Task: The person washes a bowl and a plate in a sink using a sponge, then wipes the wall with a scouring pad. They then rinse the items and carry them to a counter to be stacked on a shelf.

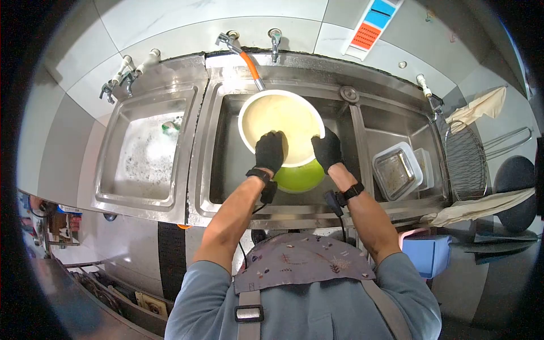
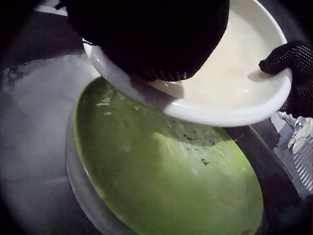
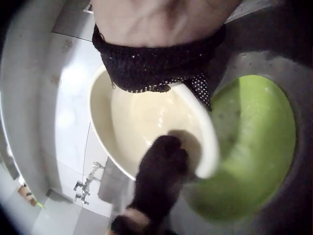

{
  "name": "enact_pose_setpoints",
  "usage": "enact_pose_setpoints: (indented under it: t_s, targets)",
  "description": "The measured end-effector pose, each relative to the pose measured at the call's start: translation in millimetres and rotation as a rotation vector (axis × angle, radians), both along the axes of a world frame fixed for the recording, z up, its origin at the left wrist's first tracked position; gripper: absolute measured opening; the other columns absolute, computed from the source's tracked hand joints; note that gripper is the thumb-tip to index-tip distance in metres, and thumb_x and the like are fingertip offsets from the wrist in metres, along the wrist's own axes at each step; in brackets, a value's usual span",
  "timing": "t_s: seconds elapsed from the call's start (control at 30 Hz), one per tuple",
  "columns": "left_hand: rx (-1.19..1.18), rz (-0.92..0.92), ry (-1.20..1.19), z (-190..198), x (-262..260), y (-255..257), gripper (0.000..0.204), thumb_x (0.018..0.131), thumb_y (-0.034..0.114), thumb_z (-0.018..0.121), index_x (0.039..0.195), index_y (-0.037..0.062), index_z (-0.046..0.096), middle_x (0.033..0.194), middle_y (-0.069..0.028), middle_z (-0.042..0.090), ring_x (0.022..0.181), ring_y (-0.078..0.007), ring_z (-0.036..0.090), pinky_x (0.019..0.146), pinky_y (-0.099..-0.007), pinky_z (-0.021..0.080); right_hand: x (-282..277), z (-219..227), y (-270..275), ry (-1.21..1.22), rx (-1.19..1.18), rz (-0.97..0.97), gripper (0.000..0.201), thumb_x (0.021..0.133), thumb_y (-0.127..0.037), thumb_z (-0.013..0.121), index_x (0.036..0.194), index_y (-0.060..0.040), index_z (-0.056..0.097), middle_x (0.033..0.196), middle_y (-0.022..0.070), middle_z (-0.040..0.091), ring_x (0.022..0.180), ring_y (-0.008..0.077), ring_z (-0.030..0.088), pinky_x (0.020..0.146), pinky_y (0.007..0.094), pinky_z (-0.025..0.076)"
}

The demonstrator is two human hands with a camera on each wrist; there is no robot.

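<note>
A round white basin with a cream, wet-looking inside is tilted over the middle sink. My right hand, in a black glove, grips its right rim, thumb inside and fingers outside. My black-gloved left hand reaches over the near rim, its bent fingers against the inside wall; in the right wrist view that left hand shows its knuckles, and I cannot tell whether it holds anything. Partly below the white basin sits a green basin. In the left wrist view the green basin has a wet sheen and several dark specks.
An orange-hosed tap points down at the white basin's far edge. Left, another sink holds suds and a green-and-white item. White-rimmed containers stand in the right sink. Beyond it hangs a wire strainer. A drain stopper lies on the ledge.
</note>
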State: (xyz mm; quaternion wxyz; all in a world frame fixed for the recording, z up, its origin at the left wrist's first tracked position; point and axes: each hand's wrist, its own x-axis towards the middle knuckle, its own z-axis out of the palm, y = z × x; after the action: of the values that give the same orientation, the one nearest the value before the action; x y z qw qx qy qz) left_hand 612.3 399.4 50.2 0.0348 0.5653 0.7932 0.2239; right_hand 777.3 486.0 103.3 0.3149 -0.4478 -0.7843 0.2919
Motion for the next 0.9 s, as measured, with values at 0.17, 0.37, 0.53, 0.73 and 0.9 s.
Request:
enact_pose_setpoints:
  t_s: [0.17, 0.37, 0.53, 0.73, 0.9]
  targets:
    - [0.272, -0.357, -0.044, -27.3, 25.3, 0.2, 0.055, 0.081, 0.007, 0.057, 0.136, 0.0038, 0.048, 0.139, -0.0228, 0.048, 0.131, -0.0389, 0.045, 0.106, -0.048, 0.04, 1.2, -2.3, 12.1, -0.032, 0.029, -0.053, 0.029, 0.083, -0.012, 0.056, 0.109, -0.0016, 0.064, 0.101, 0.0254, 0.067, 0.095, 0.0436, 0.063, 0.082, 0.0482, 0.051]
    - [0.216, -0.595, -0.454, 31.1, 53.9, -9.4, 0.075, 0.072, 0.001, 0.056, 0.144, 0.0014, 0.038, 0.149, -0.0267, 0.036, 0.139, -0.0405, 0.035, 0.113, -0.0456, 0.032, 8.3, -2.0, 19.8, 0.026, -0.193, -0.028, 0.03, 0.084, -0.013, 0.056, 0.108, 0.0015, 0.064, 0.102, 0.0264, 0.066, 0.096, 0.0421, 0.064, 0.082, 0.046, 0.051]
    - [0.227, -0.604, -0.203, 16.5, 40.1, -4.4, 0.072, 0.071, 0.002, 0.056, 0.141, -0.0036, 0.04, 0.148, -0.0283, 0.038, 0.137, -0.0407, 0.038, 0.112, -0.0456, 0.033, 14.8, -0.4, 24.6, 0.061, -0.263, -0.052, 0.031, 0.082, -0.013, 0.056, 0.108, 0.0023, 0.064, 0.101, 0.0277, 0.066, 0.092, 0.0423, 0.065, 0.079, 0.0468, 0.052]
    - [0.097, -0.515, 0.208, -5.8, 13.6, -8.6, 0.067, 0.074, 0.004, 0.056, 0.14, -0.0026, 0.043, 0.147, -0.0267, 0.039, 0.135, -0.0404, 0.042, 0.111, -0.0507, 0.034, 17.0, 3.4, 27.3, -0.005, -0.163, -0.08, 0.033, 0.081, -0.013, 0.055, 0.109, 0.0016, 0.063, 0.1, 0.0287, 0.066, 0.092, 0.044, 0.064, 0.078, 0.0477, 0.052]
    - [0.214, -0.642, -0.142, -3.0, 39.2, -8.3, 0.084, 0.07, 0.009, 0.069, 0.146, -0.0006, 0.034, 0.15, -0.0267, 0.035, 0.137, -0.0399, 0.038, 0.113, -0.0469, 0.034, 11.0, -7.6, 27.9, -0.082, -0.111, -0.09, 0.035, 0.08, -0.014, 0.055, 0.11, 0.0013, 0.063, 0.1, 0.0289, 0.066, 0.092, 0.046, 0.063, 0.078, 0.0482, 0.052]
